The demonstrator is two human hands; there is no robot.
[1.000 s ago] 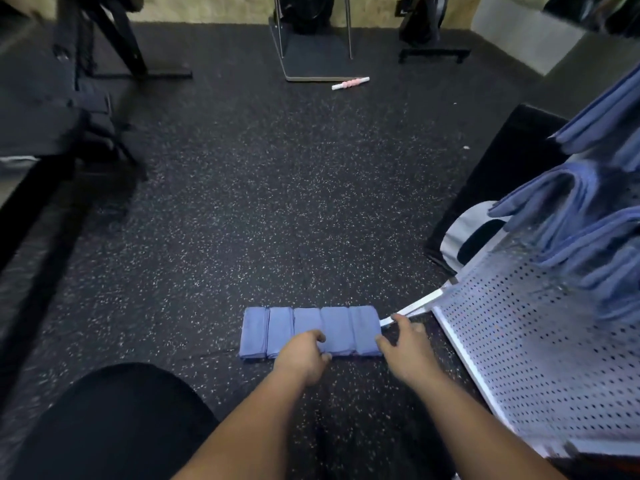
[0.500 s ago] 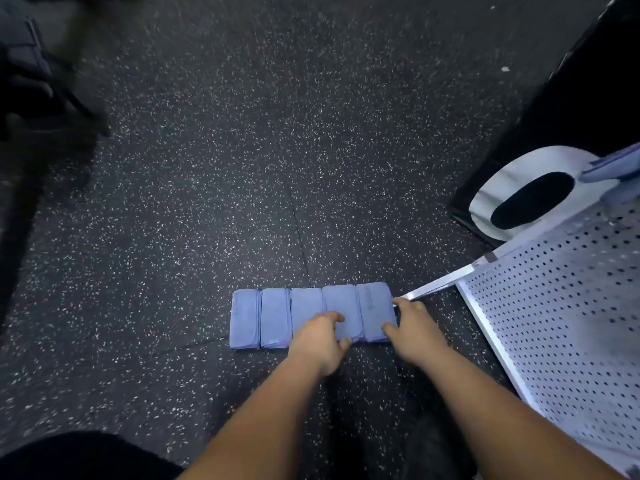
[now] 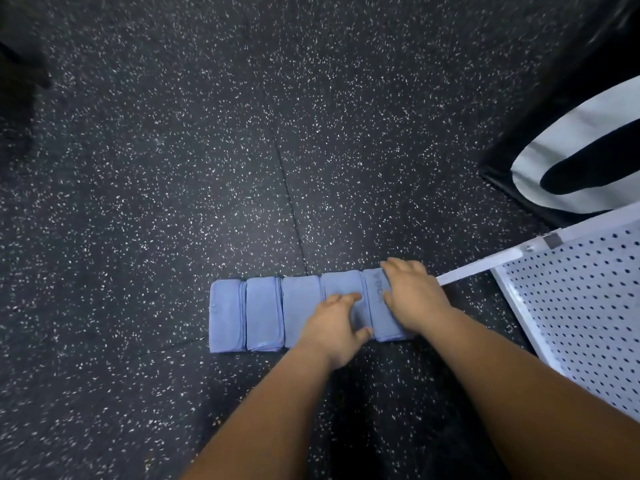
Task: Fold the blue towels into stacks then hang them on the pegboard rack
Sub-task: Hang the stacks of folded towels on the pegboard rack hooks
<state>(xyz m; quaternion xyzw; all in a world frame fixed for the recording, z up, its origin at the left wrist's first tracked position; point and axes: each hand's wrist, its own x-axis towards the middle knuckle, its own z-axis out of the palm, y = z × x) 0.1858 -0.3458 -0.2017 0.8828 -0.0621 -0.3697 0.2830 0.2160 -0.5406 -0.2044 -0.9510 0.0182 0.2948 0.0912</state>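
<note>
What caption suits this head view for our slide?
Left hand and right hand hold the right end of five folded blue towels beside the pegboard rack.

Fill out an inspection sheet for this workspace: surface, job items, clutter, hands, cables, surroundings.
Surface: black rubber floor with white speckles, with a seam running through it.
Job's things: five folded blue cloth towels lie side by side in a row on the floor; white perforated metal pegboard rack stands beside their right end.
Clutter: nothing seen.
Hands: left hand rests bent fingers on the fourth towel from the left, grip unclear; right hand grips the rightmost towel, fingers curled over its far edge.
Cables: nothing seen.
Surroundings: black box with a white patch upper right; dark blurred shape upper left.
</note>
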